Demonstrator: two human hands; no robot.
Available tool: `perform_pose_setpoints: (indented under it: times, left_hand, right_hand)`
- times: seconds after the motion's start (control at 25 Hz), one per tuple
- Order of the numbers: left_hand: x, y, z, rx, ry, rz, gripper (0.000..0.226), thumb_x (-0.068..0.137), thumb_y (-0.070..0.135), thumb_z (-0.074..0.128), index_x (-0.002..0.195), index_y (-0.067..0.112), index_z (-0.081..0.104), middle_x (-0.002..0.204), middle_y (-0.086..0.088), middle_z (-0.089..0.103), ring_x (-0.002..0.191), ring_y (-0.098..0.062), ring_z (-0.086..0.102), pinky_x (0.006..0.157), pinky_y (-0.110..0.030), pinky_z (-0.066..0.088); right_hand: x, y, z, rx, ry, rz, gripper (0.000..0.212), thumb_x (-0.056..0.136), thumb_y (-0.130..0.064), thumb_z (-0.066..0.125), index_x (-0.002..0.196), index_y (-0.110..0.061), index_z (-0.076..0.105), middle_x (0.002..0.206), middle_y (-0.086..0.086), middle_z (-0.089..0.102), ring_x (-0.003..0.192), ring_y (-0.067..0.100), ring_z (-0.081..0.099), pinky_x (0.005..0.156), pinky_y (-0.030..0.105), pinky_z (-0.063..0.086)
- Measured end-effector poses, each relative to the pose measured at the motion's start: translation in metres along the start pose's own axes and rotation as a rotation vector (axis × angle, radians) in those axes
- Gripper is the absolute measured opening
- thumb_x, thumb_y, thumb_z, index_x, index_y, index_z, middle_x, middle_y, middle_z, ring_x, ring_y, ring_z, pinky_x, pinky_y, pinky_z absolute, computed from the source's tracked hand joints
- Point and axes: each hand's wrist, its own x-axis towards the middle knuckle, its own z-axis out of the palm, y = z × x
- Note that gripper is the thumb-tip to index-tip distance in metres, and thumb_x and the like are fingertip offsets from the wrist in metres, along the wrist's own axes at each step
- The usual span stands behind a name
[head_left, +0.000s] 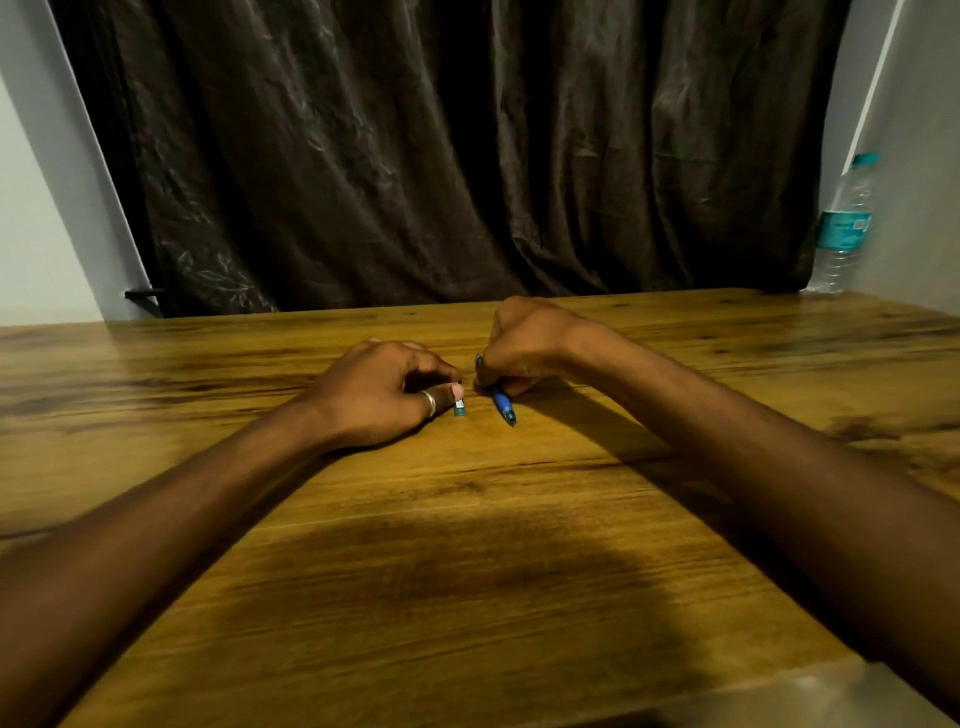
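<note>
My right hand (524, 343) grips the pen (504, 406), my left hand (384, 395) pinches what looks like its cap (459, 407) beside the pen; next I align them.

Only the water bottle (844, 223) stands far right on the table (467, 519).

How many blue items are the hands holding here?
2: a small blue piece pinched by the left hand, and a blue pen gripped by the right hand. Curled fingers may hide more.
</note>
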Motion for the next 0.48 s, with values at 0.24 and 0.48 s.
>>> perform_pose_setpoints:
  times: [0.24, 0.48]
  left_hand:
    - [0.0012, 0.0004, 0.0087, -0.037, 0.036, -0.011, 0.034, 0.093, 0.046, 0.062, 0.121, 0.031, 0.072, 0.120, 0.013, 0.071, 0.107, -0.007, 0.063, 0.091, -0.029, 0.052]
    - [-0.0015, 0.0049, 0.0115, -0.105, 0.077, -0.096, 0.048, 0.097, 0.044, 0.056, 0.140, 0.022, 0.057, 0.138, 0.001, 0.064, 0.124, -0.016, 0.059, 0.092, -0.025, 0.043]
  right_hand:
    - [0.0001, 0.0005, 0.0004, -0.007, 0.002, -0.022, 0.011, 0.082, -0.014, 0.080, 0.075, -0.011, 0.071, 0.062, 0.001, 0.071, 0.050, 0.006, 0.067, 0.045, 0.016, 0.048]
    - [-0.0009, 0.0031, -0.0014, -0.048, 0.051, -0.018, 0.026, 0.091, -0.029, 0.067, 0.068, -0.016, 0.068, 0.047, -0.007, 0.065, 0.038, 0.001, 0.059, 0.038, 0.012, 0.039]
